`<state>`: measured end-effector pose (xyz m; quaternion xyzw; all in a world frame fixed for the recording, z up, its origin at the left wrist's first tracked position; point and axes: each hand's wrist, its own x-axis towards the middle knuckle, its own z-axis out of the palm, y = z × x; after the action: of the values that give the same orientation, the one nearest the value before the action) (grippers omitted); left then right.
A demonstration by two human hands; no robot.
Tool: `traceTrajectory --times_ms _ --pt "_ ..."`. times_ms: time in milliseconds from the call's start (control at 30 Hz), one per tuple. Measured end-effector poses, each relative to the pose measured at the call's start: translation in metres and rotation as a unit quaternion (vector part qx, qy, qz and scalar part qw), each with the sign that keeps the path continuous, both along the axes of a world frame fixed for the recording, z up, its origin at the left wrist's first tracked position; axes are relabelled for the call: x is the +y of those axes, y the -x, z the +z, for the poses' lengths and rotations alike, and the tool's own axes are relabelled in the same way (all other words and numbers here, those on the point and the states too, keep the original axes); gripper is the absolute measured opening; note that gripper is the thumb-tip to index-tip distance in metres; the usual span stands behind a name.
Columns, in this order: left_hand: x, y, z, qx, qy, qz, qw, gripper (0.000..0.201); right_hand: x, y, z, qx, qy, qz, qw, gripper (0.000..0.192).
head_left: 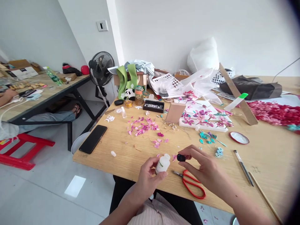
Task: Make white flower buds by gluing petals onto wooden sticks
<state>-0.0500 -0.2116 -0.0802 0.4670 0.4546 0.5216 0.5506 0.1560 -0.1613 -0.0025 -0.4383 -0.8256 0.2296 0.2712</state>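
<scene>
A person seated at a wooden surface holds a small white bottle in the left hand, its fingers curled around the sides, the neck up and slightly tilted. In the right hand, thumb and fingers pinch a black cap — just beside the bottle's neck and apart from it. Both items are held near the front edge of the surface. Red-handled scissors lie below the right hand, close to scattered pink petals farther back. Pink flowers rest on a white foam block behind a brown board; a black phone lies at the left corner. At right are a pen and a thin wooden stick. Beyond — at another table — a second person's arm shows at far left, near a standing fan.
</scene>
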Motion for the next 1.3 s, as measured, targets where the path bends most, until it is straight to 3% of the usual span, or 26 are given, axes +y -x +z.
traceTrajectory --times_ms 200,467,667,767,900,1067,1167,1300 --pt "-0.007 -0.002 -0.001 0.026 -0.008 -0.008 1.000 0.040 -0.003 0.006 0.017 -0.041 -0.005 0.086 0.995 0.021" --pt "-0.010 0.001 0.004 0.056 -0.025 -0.029 0.998 0.044 0.002 0.009 0.022 -0.076 -0.014 0.154 0.985 0.028" --pt "-0.012 0.009 0.014 0.024 -0.020 -0.112 0.993 0.049 0.007 0.008 0.038 -0.120 0.050 0.242 0.962 0.034" --pt "-0.013 0.011 0.011 -0.021 -0.017 -0.130 0.991 0.050 0.008 0.008 0.046 -0.137 0.076 0.271 0.950 0.036" --pt "-0.014 0.006 -0.001 -0.162 0.052 -0.124 0.978 0.050 0.007 0.011 0.051 -0.132 0.069 0.274 0.950 0.034" --pt "-0.013 0.005 -0.005 -0.295 0.125 -0.164 0.933 0.057 0.007 0.018 0.048 -0.099 -0.013 0.261 0.960 0.028" --pt "-0.012 0.008 -0.001 -0.327 0.165 -0.173 0.914 0.054 0.007 0.023 0.046 -0.073 -0.073 0.255 0.961 0.023" --pt "-0.010 0.011 0.002 -0.349 0.199 -0.196 0.894 0.052 0.004 0.025 0.039 -0.071 -0.122 0.260 0.955 0.032"
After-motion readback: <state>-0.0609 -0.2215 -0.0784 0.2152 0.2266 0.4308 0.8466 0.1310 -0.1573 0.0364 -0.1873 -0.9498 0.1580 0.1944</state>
